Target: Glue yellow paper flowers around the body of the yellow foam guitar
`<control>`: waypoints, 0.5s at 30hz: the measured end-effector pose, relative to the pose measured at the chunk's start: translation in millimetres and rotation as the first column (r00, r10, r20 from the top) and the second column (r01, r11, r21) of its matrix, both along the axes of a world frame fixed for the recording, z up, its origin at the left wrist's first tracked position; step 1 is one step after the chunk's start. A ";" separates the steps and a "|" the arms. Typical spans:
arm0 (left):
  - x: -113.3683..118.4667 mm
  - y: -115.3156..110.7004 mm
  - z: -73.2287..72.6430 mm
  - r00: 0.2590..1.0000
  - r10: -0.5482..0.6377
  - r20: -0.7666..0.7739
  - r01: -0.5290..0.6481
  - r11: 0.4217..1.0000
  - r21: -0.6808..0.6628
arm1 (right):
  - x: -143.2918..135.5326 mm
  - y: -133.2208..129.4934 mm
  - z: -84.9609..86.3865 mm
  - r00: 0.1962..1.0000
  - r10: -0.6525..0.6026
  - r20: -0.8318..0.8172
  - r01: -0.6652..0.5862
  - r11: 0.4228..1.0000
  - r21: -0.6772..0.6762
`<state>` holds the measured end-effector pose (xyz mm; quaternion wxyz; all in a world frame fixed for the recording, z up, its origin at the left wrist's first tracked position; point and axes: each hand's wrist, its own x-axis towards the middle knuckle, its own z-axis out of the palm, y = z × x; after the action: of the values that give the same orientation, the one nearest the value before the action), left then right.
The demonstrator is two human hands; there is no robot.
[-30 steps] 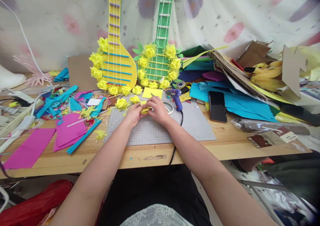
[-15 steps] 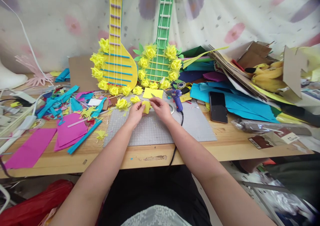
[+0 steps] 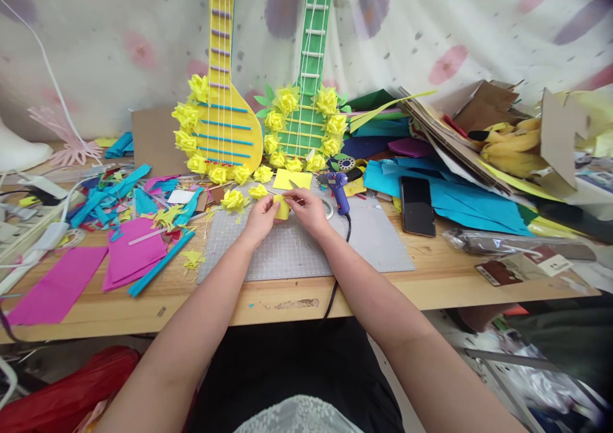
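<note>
Between my hands is a small yellow paper piece (image 3: 282,209), held above the grey cutting mat (image 3: 272,254). My left hand (image 3: 261,218) pinches its left edge. The fingers of my right hand (image 3: 306,208) are closed on its upper right part. Just behind lies a larger yellow paper sheet (image 3: 286,178), with a scissor blade (image 3: 294,184) showing on it; the handles (image 3: 328,209) are partly hidden by my right hand. Yellow paper flowers (image 3: 233,200) sit left of my hands. A purple glue gun (image 3: 340,193) stands to the right.
Behind the mat lean a yellow paper guitar (image 3: 233,117) and a green one (image 3: 306,123), both trimmed with yellow flowers. Coloured scraps and magenta sheets (image 3: 60,284) cover the left side. A phone (image 3: 417,206) and blue paper (image 3: 472,202) lie right. The glue gun's cord (image 3: 336,280) crosses the mat's edge.
My right fingers have shifted slightly left onto the upper edge of the yellow paper piece, and more of its face shows. Everything else stays in place.
</note>
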<state>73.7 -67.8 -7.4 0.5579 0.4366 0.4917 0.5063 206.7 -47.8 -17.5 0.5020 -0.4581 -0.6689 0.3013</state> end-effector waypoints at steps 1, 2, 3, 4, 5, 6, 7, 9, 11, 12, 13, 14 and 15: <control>0.1 0.3 -0.3 1.000 -0.005 0.000 0.005 1.000 0.002 | 0.1 -0.2 0.3 1.000 0.000 -0.001 0.000 1.000 0.004; 0.2 0.5 -0.6 1.000 -0.006 -0.001 0.006 1.000 0.005 | 0.1 -0.2 0.4 1.000 0.002 -0.004 -0.001 1.000 0.005; 0.3 0.7 -0.9 1.000 -0.007 -0.001 0.007 1.000 0.006 | 0.0 0.1 0.1 1.000 0.001 -0.010 -0.001 1.000 0.003; 0.4 0.8 -1.1 1.000 -0.007 -0.003 0.007 1.000 0.009 | -0.1 0.5 -0.4 1.000 0.002 -0.017 -0.002 1.000 -0.002; 0.5 0.9 -1.3 1.000 -0.006 -0.004 0.006 1.000 0.011 | -0.2 1.1 -1.2 1.000 0.003 -0.025 -0.003 1.000 -0.007; 0.5 0.9 -1.4 1.000 -0.007 -0.005 0.007 1.000 0.014 | -0.2 1.8 -2.2 0.999 0.006 -0.034 -0.007 1.000 -0.011; 0.5 0.9 -1.6 1.000 -0.007 -0.005 0.008 1.000 0.017 | -0.2 2.7 -3.3 0.999 0.012 -0.045 -0.012 1.000 -0.013; 0.5 0.9 -1.8 1.000 -0.009 -0.005 0.009 1.000 0.022 | 0.1 4.4 -5.5 0.997 0.029 -0.075 -0.031 0.999 -0.022; 0.4 0.9 -2.0 1.000 -0.008 -0.001 0.008 1.000 0.020 | 0.5 5.8 -7.5 0.993 0.046 -0.106 -0.050 0.998 -0.031; 0.4 0.8 -2.1 1.000 -0.009 0.001 0.009 1.000 0.016 | 0.8 6.2 -8.1 0.991 0.052 -0.120 -0.057 0.998 -0.036; 0.4 0.8 -2.3 1.000 -0.012 0.002 0.012 1.000 0.013 | 1.0 6.5 -8.6 0.990 0.057 -0.130 -0.062 0.997 -0.041; 0.5 0.7 -2.5 1.000 -0.017 0.001 0.017 1.000 0.011 | 1.2 6.7 -8.9 0.989 0.060 -0.138 -0.067 0.997 -0.044; 0.5 0.7 -2.6 1.000 -0.023 -0.002 0.023 1.000 0.010 | 1.2 6.7 -9.0 0.988 0.064 -0.143 -0.071 0.996 -0.046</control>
<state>74.2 -67.1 -10.1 0.5609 0.4454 0.4849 0.5018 207.9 -41.0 -26.5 0.5258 -0.4254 -0.6388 0.3669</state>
